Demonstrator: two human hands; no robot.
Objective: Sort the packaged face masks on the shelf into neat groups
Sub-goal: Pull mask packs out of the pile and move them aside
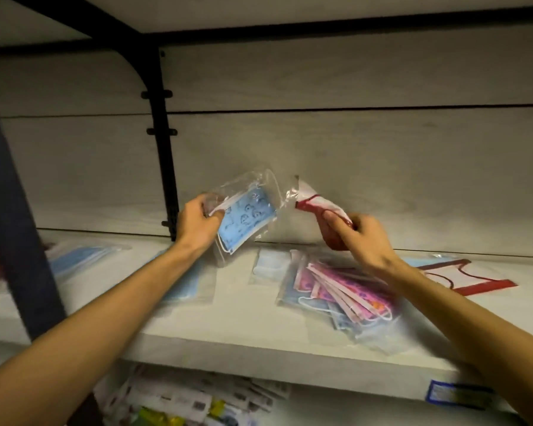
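My left hand holds a clear pack of blue patterned masks up above the white shelf. My right hand grips a crumpled clear pack with a red and white mask beside it. Under my right hand lies a fanned pile of pink patterned mask packs. A small pale blue pack lies behind that pile. Plain blue packs lie at the left, and one more sits partly under my left forearm. A red-edged white mask pack lies at the far right.
A black metal bracket runs down the back wall left of my hands. A dark upright post stands at the left front. The lower shelf holds printed packets. A blue price label sits on the shelf edge.
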